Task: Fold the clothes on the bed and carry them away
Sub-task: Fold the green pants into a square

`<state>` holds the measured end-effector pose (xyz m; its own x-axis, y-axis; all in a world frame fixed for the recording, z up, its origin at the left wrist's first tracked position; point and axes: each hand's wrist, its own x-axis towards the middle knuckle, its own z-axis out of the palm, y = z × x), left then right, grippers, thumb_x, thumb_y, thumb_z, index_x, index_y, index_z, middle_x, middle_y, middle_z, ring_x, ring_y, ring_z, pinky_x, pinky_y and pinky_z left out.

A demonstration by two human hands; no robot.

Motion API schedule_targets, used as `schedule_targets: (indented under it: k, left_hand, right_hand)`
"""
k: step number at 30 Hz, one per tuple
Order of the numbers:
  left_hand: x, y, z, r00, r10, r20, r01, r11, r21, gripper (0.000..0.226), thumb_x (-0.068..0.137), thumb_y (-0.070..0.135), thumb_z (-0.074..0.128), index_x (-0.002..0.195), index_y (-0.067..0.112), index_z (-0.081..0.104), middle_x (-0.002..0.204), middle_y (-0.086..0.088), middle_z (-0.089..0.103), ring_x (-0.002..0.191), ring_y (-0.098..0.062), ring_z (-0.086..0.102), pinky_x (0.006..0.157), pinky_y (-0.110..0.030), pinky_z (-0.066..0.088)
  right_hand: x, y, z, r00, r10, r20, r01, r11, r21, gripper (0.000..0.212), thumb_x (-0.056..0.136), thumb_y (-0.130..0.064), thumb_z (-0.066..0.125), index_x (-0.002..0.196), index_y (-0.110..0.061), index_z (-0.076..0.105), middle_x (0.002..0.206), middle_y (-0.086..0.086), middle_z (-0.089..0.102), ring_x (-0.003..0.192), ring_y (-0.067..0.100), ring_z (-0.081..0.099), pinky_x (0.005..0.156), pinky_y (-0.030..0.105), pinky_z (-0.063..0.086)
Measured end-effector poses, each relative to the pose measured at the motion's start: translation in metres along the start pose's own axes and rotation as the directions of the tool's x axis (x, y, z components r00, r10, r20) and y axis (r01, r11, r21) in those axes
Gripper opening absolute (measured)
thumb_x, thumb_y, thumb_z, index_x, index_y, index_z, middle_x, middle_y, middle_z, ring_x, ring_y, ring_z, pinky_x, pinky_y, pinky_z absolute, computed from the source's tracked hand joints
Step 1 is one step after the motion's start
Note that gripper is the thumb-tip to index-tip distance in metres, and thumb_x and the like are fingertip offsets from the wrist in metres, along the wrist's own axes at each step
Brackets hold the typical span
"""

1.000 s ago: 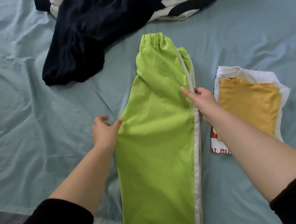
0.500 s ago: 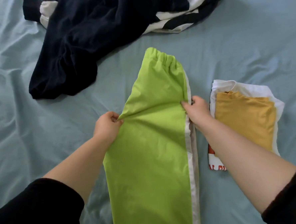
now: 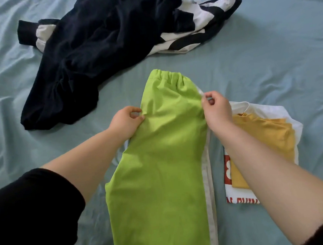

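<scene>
The trousers (image 3: 159, 169) are lime green with a pale grey-white stripe along their 3 o'clock edge. At 11 o'clock the heaped garment (image 3: 88, 56) is navy-black with broad white bands; at 3 o'clock a mustard-yellow top (image 3: 267, 134) lies on a white shirt (image 3: 269, 110) printed in red. The sheet (image 3: 266, 49) is pale blue-green.

Trousers: the lime-green trousers (image 3: 159, 169) lie lengthwise on the pale blue bedsheet (image 3: 266, 59), elastic waistband at the far end, a white stripe along their right edge.
Left hand: the left hand (image 3: 125, 121) pinches the trousers' left edge.
Right hand: the right hand (image 3: 215, 109) pinches the striped right edge below the waistband.
Folded pile: a mustard top (image 3: 265, 135) rests on a white printed shirt (image 3: 243, 198), just beside the trousers.
Unfolded heap: dark navy and white clothes (image 3: 95, 50) lie crumpled farther up the bed.
</scene>
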<state>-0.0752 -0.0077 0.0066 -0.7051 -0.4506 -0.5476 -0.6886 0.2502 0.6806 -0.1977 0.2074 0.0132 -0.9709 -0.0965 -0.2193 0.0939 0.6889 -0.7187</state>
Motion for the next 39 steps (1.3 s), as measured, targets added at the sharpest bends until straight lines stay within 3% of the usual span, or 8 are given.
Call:
schedule_targets:
  k: [6,10,14,18,22,25,28,39]
  left_hand:
    - [0.011,0.005,-0.002,0.979,-0.18,0.094,0.198,0.948,-0.249,0.043,0.079,0.058,0.069,0.1,0.021,0.066,0.1,-0.004,0.07,0.083,-0.018,0.065,0.082,-0.034,0.058]
    - [0.019,0.009,0.007,0.972,-0.135,0.192,0.084,0.964,0.254,0.028,0.081,0.044,0.073,0.087,0.018,0.065,0.086,0.002,0.064,0.077,-0.016,0.061,0.072,-0.027,0.046]
    - [0.018,0.019,0.0,0.978,-0.154,0.143,0.093,0.926,0.365,0.018,0.09,0.031,0.064,0.094,0.014,0.063,0.085,-0.003,0.059,0.075,-0.021,0.055,0.066,-0.027,0.043]
    - [0.018,0.048,-0.025,0.959,-0.273,0.069,0.28,0.955,-0.103,0.02,0.096,0.02,0.058,0.111,0.007,0.062,0.076,-0.008,0.061,0.043,-0.012,0.058,0.044,-0.024,0.051]
    - [0.032,0.105,-0.055,0.993,-0.106,-0.06,0.082,0.948,-0.306,0.013,0.1,0.015,0.048,0.106,0.01,0.058,0.109,-0.014,0.067,0.07,-0.016,0.067,0.083,-0.037,0.058]
    - [0.047,0.146,-0.075,0.969,0.183,-0.167,-0.201,0.974,-0.101,0.028,0.098,0.018,0.046,0.125,0.016,0.055,0.139,-0.014,0.053,0.117,-0.025,0.058,0.099,-0.038,0.048]
    - [0.054,0.149,-0.071,0.95,0.298,-0.091,-0.282,0.947,0.157,0.078,0.095,0.02,0.049,0.154,0.031,-0.002,0.162,-0.009,-0.013,0.147,-0.028,0.016,0.094,-0.031,0.041]
    - [-0.047,-0.088,0.063,0.951,0.123,0.284,-0.302,0.57,0.765,0.109,0.057,0.097,0.005,0.13,0.036,-0.049,0.138,0.0,-0.055,0.128,-0.025,-0.051,0.098,-0.046,-0.041]
  right_hand:
    - [0.016,0.009,-0.004,0.888,0.342,0.306,-0.332,0.939,-0.086,0.047,0.084,-0.038,0.071,0.12,-0.01,0.059,0.095,0.007,0.067,0.056,0.015,0.053,0.045,0.018,0.04]
    - [0.018,-0.005,0.002,0.66,0.526,0.537,-0.44,0.849,-0.292,0.033,0.097,-0.014,0.052,0.13,-0.008,0.049,0.063,0.006,0.051,0.03,0.006,0.045,0.031,0.012,0.034]
    - [0.007,-0.015,0.011,0.664,0.524,0.533,-0.551,0.825,-0.126,0.035,0.102,-0.01,0.037,0.137,-0.014,0.034,0.102,0.014,0.06,0.038,0.018,0.063,0.04,0.027,0.053]
    - [0.006,-0.04,0.01,0.852,0.33,0.407,-0.412,0.902,0.131,0.008,0.1,-0.013,0.04,0.094,-0.015,0.045,0.101,0.014,0.062,0.053,0.021,0.065,0.055,0.032,0.055]
    - [0.039,-0.097,-0.009,0.968,0.144,0.204,-0.201,0.934,0.297,0.022,0.098,-0.012,0.044,0.076,-0.019,0.046,0.089,0.006,0.061,0.072,0.03,0.068,0.071,0.033,0.058]
    - [0.069,-0.142,-0.027,0.995,-0.04,0.097,0.009,0.952,0.306,0.013,0.093,-0.02,0.049,0.101,-0.025,0.058,0.097,-0.003,0.062,0.094,0.022,0.06,0.067,0.005,0.044]
    - [0.085,-0.146,-0.024,0.97,-0.155,0.188,0.132,0.983,0.13,0.07,0.095,-0.029,0.049,0.154,-0.024,0.011,0.162,0.002,0.011,0.146,0.02,0.019,0.116,0.032,0.024]
    - [-0.093,0.066,0.069,0.814,-0.109,0.571,0.539,0.509,-0.671,0.073,0.091,-0.067,0.005,0.142,-0.028,-0.03,0.151,0.001,-0.038,0.14,0.017,-0.035,0.115,0.049,-0.021]
